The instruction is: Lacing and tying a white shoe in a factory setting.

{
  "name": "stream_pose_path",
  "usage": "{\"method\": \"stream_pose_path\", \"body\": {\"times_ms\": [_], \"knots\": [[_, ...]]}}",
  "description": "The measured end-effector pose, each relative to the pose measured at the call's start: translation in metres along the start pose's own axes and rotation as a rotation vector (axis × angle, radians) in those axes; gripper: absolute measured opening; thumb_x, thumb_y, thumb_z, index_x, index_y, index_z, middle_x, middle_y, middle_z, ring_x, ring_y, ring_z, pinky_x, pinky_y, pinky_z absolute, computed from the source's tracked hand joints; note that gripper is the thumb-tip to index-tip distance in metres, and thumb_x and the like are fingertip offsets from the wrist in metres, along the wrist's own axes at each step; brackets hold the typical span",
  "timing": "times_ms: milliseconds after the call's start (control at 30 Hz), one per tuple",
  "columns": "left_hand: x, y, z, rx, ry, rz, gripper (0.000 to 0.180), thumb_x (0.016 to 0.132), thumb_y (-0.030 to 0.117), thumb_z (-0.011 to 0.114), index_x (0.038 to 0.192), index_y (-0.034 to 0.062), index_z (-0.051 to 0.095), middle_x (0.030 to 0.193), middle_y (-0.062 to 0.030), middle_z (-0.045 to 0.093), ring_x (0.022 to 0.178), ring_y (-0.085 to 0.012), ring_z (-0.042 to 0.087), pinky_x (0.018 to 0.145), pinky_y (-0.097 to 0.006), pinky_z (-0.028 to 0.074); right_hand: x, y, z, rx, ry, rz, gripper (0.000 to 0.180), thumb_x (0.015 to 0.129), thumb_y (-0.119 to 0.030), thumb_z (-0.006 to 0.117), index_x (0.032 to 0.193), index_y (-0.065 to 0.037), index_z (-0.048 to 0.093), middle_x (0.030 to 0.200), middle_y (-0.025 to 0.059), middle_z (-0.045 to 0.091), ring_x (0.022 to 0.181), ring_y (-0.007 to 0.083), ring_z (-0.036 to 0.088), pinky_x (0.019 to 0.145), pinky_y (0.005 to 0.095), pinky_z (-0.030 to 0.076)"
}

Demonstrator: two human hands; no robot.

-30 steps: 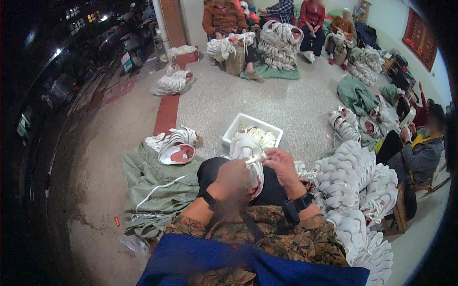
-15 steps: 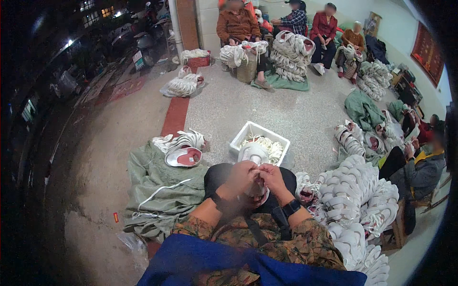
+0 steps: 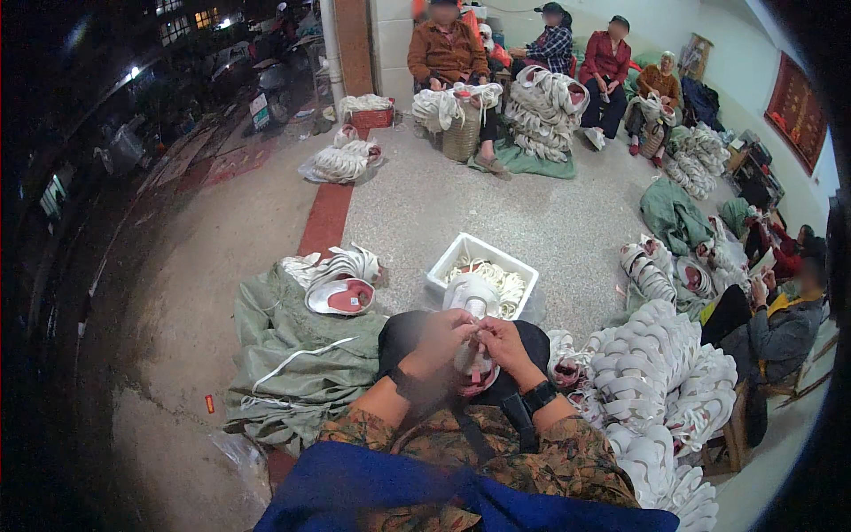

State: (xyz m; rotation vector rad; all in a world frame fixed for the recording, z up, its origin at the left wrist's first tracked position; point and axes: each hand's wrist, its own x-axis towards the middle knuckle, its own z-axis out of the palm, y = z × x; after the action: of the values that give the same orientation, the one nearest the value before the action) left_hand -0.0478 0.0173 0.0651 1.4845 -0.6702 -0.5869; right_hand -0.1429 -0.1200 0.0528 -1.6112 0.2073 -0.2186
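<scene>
A white shoe [image 3: 471,291] lies lengthwise on my lap, its toe pointing away from me and its reddish inside showing near my body. Over its upper, my left hand [image 3: 438,340] and my right hand [image 3: 507,348] meet with bent, pinched fingers. What the fingertips hold is too small to make out, and my hands cover the middle of the shoe. Just beyond the toe stands a white foam box [image 3: 525,302] with a heap of white laces [image 3: 507,285] in it.
White shoes [image 3: 643,355] are piled at my right. At my left, a green sack [image 3: 306,355] bears a loose white lace and several shoes [image 3: 341,295]. Farther off, seated people work among shoe stacks [image 3: 542,111], a wicker basket [image 3: 461,133] and a red basket [image 3: 370,117].
My hands stay together over the shoe; the left has turned slightly and the fingertips sit a little lower. The whole view has shifted slightly.
</scene>
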Motion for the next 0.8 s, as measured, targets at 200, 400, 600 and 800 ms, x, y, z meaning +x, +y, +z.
{"method": "stream_pose_path", "body": {"times_ms": [200, 400, 600, 800], "knots": [[-0.003, 0.004, 0.001, 0.1, 0.09, 0.042, 0.018, 0.082, 0.012, 0.068, 0.097, 0.0021, 0.069, 0.08, -0.0005, 0.066, 0.074, -0.0054, 0.057, 0.066, -0.023, 0.047, 0.002, 0.001, -0.001, -0.191, -0.018, -0.06, 0.01, 0.088, -0.004, 0.051, 0.088, -0.003, 0.06, 0.066, -0.002, 0.056, 0.056, 0.0053, 0.05, 0.051, 0.0215, 0.042], [-0.005, 0.016, -0.003, 0.183, 0.009, 0.019, 0.019, 0.08, 0.014, 0.067, 0.093, 0.0008, 0.07, 0.083, -0.0055, 0.07, 0.078, -0.007, 0.06, 0.071, -0.025, 0.049, 0.002, -0.003, -0.001, -0.38, -0.011, -0.153, 0.01, 0.086, -0.006, 0.052, 0.085, 0.001, 0.06, 0.069, 0.0008, 0.059, 0.058, 0.0075, 0.052, 0.054, 0.0236, 0.045], [-0.002, 0.005, -0.003, 0.198, 0.052, 0.015, 0.016, 0.08, 0.013, 0.068, 0.09, 0.0002, 0.07, 0.081, -0.0038, 0.069, 0.076, -0.0069, 0.059, 0.069, -0.025, 0.049, -0.001, -0.007, 0.0, -0.342, -0.028, -0.212, 0.015, 0.087, -0.006, 0.052, 0.095, 0.002, 0.062, 0.071, 0.0031, 0.061, 0.06, 0.0082, 0.055, 0.056, 0.0232, 0.046], [0.0, -0.003, -0.003, 0.092, 0.044, -0.004, 0.015, 0.082, 0.014, 0.065, 0.083, -0.0009, 0.066, 0.072, -0.0035, 0.063, 0.068, -0.0106, 0.056, 0.062, -0.026, 0.046, -0.001, -0.002, -0.002, -0.338, -0.039, -0.093, 0.017, 0.087, -0.007, 0.054, 0.097, 0.001, 0.065, 0.07, 0.002, 0.063, 0.061, 0.0071, 0.055, 0.056, 0.0225, 0.046]]}}
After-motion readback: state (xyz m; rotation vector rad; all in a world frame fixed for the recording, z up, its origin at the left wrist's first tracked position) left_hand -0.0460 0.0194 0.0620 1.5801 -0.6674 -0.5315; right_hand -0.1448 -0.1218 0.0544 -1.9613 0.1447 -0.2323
